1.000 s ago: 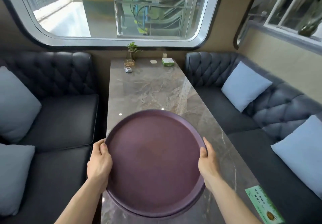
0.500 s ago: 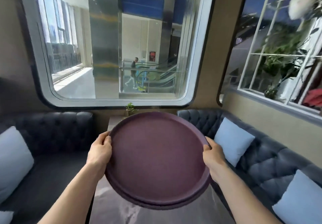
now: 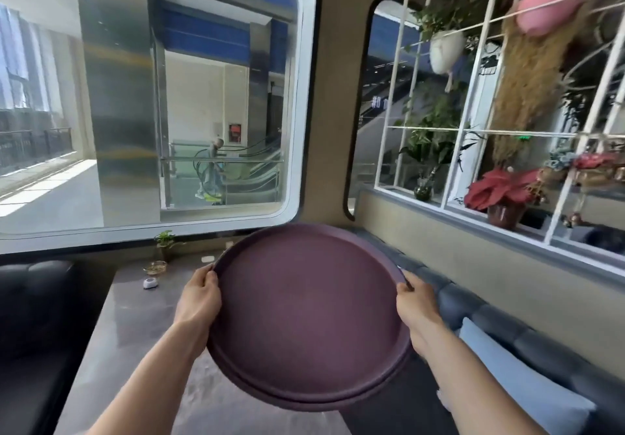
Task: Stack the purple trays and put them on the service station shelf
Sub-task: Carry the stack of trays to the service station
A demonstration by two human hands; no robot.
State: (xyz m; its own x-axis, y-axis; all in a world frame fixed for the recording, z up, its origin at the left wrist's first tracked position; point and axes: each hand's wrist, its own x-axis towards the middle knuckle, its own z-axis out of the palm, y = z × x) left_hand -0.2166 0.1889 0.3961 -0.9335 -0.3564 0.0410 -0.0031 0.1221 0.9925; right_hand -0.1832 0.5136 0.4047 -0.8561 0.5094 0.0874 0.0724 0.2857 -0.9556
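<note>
Round purple trays (image 3: 309, 313) are stacked one inside the other, a second rim showing along the lower edge. I hold the stack level in the air above the marble table (image 3: 142, 343) and the right-hand sofa. My left hand (image 3: 199, 296) grips the left rim and my right hand (image 3: 414, 302) grips the right rim, thumbs on top. No service station shelf is in view.
A small plant (image 3: 164, 241), a glass dish (image 3: 155, 268) and a white object (image 3: 149, 283) sit at the table's far end. Dark sofas flank the table, with a blue cushion (image 3: 517, 377) on the right. A white grid shelf (image 3: 480, 130) with plants runs along the right wall.
The trays have been lifted off the table and carried up. My view has risen and turned right, so the right wall's plant shelf now fills the right side.
</note>
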